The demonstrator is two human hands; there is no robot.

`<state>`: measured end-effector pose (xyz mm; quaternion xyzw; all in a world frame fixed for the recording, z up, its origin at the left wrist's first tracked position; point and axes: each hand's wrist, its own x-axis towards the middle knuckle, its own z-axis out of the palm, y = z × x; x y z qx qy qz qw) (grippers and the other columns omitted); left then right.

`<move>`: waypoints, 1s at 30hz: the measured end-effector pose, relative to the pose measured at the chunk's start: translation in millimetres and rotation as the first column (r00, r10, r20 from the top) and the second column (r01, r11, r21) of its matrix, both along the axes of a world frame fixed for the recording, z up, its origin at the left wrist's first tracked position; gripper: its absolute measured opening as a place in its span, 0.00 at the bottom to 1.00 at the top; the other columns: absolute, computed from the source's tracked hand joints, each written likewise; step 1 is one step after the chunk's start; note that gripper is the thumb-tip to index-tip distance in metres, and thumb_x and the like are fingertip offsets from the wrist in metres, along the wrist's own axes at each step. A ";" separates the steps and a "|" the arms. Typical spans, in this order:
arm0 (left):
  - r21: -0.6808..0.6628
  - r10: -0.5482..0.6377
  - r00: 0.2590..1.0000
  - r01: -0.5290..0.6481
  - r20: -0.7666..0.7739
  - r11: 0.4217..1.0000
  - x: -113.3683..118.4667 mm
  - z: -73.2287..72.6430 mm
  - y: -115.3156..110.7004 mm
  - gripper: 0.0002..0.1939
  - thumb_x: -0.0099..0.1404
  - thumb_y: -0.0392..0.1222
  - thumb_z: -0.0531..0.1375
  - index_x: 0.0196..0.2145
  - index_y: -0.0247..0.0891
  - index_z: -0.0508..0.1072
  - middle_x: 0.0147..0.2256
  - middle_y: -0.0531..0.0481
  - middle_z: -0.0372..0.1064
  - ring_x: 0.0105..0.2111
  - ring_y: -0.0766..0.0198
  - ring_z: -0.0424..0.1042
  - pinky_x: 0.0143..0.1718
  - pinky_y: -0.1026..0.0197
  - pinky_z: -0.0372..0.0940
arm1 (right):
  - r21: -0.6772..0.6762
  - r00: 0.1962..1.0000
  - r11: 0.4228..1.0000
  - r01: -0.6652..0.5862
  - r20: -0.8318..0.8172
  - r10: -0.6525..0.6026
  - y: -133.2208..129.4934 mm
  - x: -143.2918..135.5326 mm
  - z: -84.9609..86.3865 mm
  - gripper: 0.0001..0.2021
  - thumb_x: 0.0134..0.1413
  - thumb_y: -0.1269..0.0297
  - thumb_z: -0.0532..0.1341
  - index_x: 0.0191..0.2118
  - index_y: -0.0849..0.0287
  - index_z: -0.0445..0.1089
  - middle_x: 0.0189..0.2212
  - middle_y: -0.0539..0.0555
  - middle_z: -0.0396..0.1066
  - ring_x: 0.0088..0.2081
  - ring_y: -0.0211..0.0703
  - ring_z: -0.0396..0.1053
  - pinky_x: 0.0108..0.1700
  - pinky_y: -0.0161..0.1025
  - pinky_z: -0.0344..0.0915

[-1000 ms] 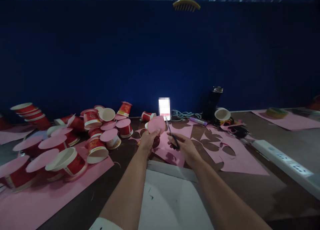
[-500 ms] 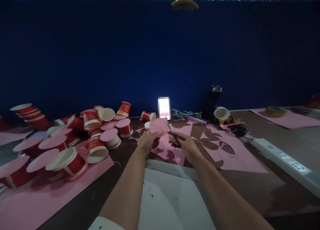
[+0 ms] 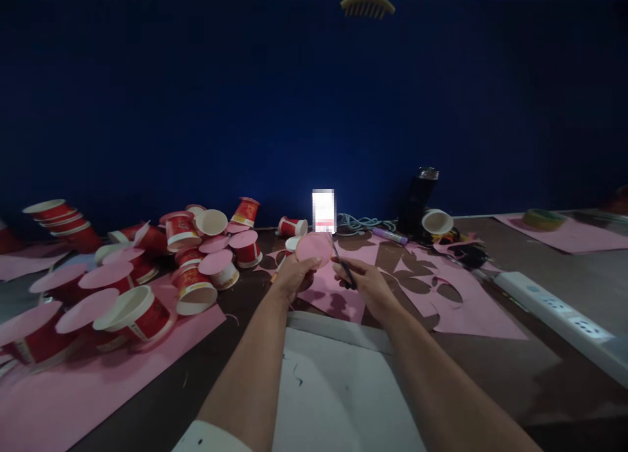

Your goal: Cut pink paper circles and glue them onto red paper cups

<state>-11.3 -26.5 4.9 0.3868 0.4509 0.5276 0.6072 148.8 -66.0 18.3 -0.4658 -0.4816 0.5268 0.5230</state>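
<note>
My left hand (image 3: 295, 275) pinches a pink paper disc (image 3: 314, 247) at its lower edge, thumb on top. In my right hand (image 3: 366, 280) is a pair of scissors with dark handles (image 3: 347, 274); the blades point up along the disc's right edge. Whether the blades are apart I cannot tell. Behind the disc a white cup rim (image 3: 291, 244) shows in part. Beneath both hands lies a pink sheet (image 3: 338, 301) with cut-outs.
Red paper cups (image 3: 192, 283), several topped with pink discs, crowd the left. A lit phone screen (image 3: 324, 210) stands against the blue panel. A dark bottle (image 3: 419, 200), a purple marker (image 3: 390, 236), cut pink paper (image 3: 478, 314) and a white power strip (image 3: 554, 314) lie rightward.
The whole view has shifted slightly, so everything sits a little right and higher. The hands keep hold of the disc and scissors almost unchanged.
</note>
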 end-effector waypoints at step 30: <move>0.070 0.006 1.000 -0.008 0.029 0.998 -2.4 2.6 1.9 0.19 0.43 0.46 0.69 0.26 0.33 0.67 0.18 0.57 0.60 0.16 0.76 0.57 0.16 0.71 0.52 | -0.031 1.000 1.000 0.001 -0.017 -0.002 1.6 -2.5 -2.4 0.24 0.33 0.54 0.72 0.39 0.63 0.77 0.21 0.50 0.67 0.24 0.34 0.62 0.26 0.34 0.60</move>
